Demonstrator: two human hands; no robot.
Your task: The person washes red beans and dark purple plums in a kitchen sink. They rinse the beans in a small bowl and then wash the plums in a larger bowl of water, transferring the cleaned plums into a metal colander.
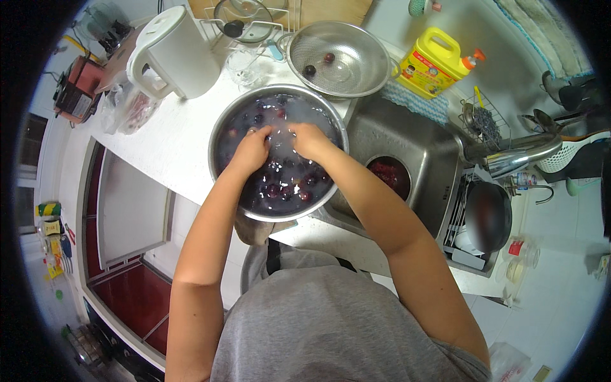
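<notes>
A large stainless steel bowl (214,181) of cloudy, purplish water stands at the counter's front edge, beside the sink. Several dark round fruits (273,190), purple to red, lie in the water. My left hand (254,147) is in the left half of the bowl, a ring on one finger, its fingertips at the water. My right hand (308,138) dips in just to the right, fingers bent and partly under the surface. The murky water hides whether either hand holds a fruit. Behind the bowl, a perforated metal colander (358,57) holds two fruits.
On the right is a steel sink (405,124) with reddish matter in its drain basket (389,174) and a faucet (525,153). A white electric kettle (176,57) and plastic bags (136,107) stand left. A yellow detergent jug (432,64) is behind the sink; a dark pan (489,217) stands right.
</notes>
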